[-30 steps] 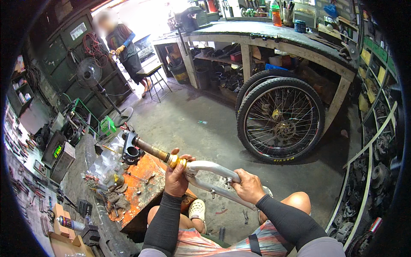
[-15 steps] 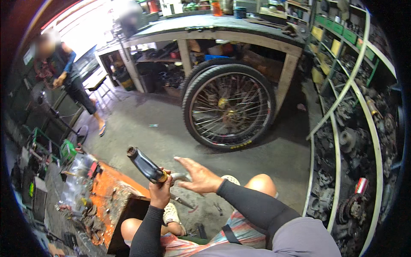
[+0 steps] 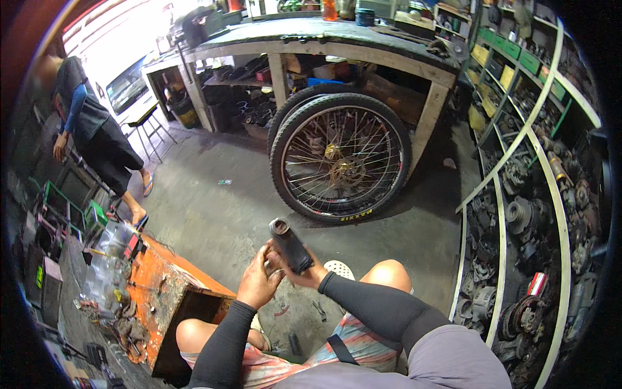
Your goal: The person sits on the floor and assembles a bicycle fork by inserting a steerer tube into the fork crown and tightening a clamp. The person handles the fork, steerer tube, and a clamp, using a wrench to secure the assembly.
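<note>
Now; right fingers (image 3: pixel 286 273) around dark tube (image 3: pixel 293 249); left fingers (image 3: pixel 264 253) loosely curled; shelf (image 3: pixel 566 259) holding metal parts (image 3: pixel 520 215)

Left hand (image 3: pixel 258 280) just left of the dark metal part (image 3: pixel 293 251), fingers loosely curled, tips close to its side. Right hand (image 3: pixel 311 272) grips the part from its right. Black-sleeved left forearm (image 3: pixel 223 343) angles up toward it from below left; right forearm (image 3: pixel 376 303) from lower right, flatter.
</note>
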`<control>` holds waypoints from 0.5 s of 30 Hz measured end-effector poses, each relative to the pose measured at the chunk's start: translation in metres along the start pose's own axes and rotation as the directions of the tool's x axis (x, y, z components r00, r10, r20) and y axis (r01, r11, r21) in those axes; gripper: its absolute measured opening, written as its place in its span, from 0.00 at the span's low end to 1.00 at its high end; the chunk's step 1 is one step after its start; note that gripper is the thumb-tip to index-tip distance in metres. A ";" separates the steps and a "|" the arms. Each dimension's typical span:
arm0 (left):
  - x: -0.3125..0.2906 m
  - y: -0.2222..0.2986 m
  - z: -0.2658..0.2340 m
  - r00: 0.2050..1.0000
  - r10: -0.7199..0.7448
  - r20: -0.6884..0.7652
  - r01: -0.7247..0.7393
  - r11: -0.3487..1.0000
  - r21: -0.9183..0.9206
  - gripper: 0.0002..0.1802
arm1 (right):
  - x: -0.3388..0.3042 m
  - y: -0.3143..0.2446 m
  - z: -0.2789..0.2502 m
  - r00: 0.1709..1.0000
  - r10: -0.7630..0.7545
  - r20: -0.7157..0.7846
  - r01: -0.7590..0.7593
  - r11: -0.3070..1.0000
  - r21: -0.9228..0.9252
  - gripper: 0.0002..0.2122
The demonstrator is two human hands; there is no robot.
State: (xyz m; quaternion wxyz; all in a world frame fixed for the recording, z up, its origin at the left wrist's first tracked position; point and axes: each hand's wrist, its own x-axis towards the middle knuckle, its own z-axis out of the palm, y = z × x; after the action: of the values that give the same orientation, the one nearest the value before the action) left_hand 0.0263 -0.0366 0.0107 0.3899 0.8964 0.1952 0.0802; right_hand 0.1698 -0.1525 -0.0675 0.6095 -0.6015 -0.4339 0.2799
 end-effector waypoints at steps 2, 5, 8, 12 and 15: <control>-0.006 -0.012 -0.013 1.000 -0.011 0.017 0.010 0.999 0.052 0.47 | 0.012 -0.029 -0.016 0.988 -0.007 -0.155 -0.006 0.996 -0.085 0.11; -0.009 -0.007 -0.038 0.991 0.040 0.128 -0.052 0.995 0.090 0.45 | 0.036 -0.049 -0.082 0.944 -0.176 -0.280 0.112 0.967 -0.229 0.07; -0.014 -0.004 -0.054 0.970 0.097 0.222 -0.128 0.983 0.131 0.41 | 0.060 -0.057 -0.159 0.901 0.066 -0.429 -0.171 0.962 -0.212 0.14; -0.010 -0.020 -0.049 0.934 0.134 0.332 -0.189 0.972 0.141 0.37 | 0.074 -0.028 -0.240 0.779 0.121 -0.615 -0.364 0.886 -0.288 0.25; -0.011 -0.028 -0.050 0.913 0.061 0.404 -0.142 0.974 0.175 0.37 | 0.091 0.007 -0.247 0.793 -0.021 -0.609 -0.234 0.912 -0.337 0.18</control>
State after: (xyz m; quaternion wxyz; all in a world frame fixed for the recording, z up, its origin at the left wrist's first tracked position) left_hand -0.0061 0.0097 0.0249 0.3241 0.9377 0.0723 -0.1025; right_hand 0.4277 -0.1946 -0.0322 0.5637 -0.7930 -0.2305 0.0160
